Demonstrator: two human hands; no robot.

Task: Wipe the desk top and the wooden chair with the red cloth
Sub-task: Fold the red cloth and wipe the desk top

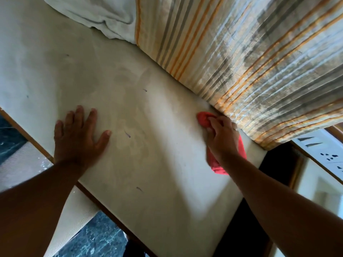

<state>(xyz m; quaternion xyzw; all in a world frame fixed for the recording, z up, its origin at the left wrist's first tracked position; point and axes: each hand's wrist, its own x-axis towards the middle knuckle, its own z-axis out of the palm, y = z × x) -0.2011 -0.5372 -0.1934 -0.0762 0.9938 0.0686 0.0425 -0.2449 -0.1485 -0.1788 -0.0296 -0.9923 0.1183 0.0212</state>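
Red cloth (205,120) bunched under the right hand (221,138), fingers curled over it and pressing it down onto the desk top (157,164); one end pokes out past the fingertips, the other trails back below the wrist. Held right at the far edge of the surface, touching the hem of the striped curtain (250,62) hanging just beyond the knuckles, probably to reach the strip of dust along that back margin. Left hand (79,134) laid flat and empty, fingers spread, palm down near the front edge, well apart from the cloth hand; likely bracing body weight for the reach across. Between the two hands, pale smears and a few small dark marks on the surface, so wiping looks only partly done. Crumpled white fabric (104,13) heaped far beyond the left fingertips, against the curtain. Dark marbled floor (96,236) below the left forearm. No wooden chair clearly made out; that part of the job judged not yet begun.
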